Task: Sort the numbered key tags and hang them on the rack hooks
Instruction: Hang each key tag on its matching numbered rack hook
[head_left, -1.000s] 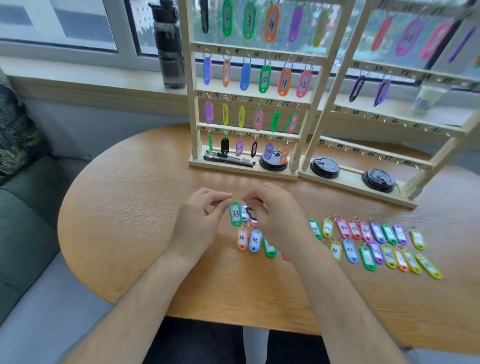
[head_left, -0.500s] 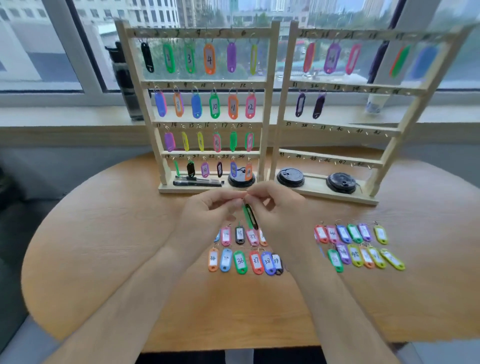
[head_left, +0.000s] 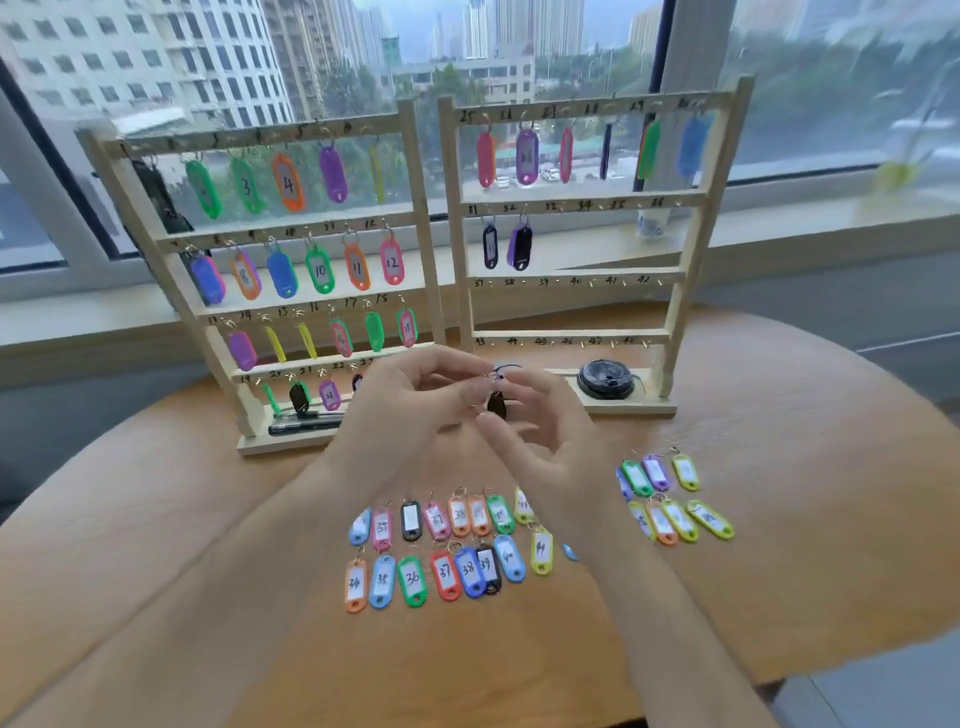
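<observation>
1. L hand (head_left: 410, 415) & R hand (head_left: 550, 436) are raised together above the wooden table (head_left: 779, 467), in front of the racks.
2. Between them hangs a dark key tag (head_left: 497, 406), no. unreadable. L thumb & index pinch its metal ring (head_left: 491, 383); R fingers curl round the tag.
3. Loose tags (head_left: 444, 571) lie in rows on the table below the wrists.
4. L rack (head_left: 418, 208) is nearly full; R rack (head_left: 571, 197) holds a few tags.

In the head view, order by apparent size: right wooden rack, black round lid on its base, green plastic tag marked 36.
1. Right wooden rack.
2. Black round lid and green plastic tag marked 36: alike; the tag lies nearer, so no ranking.
</observation>
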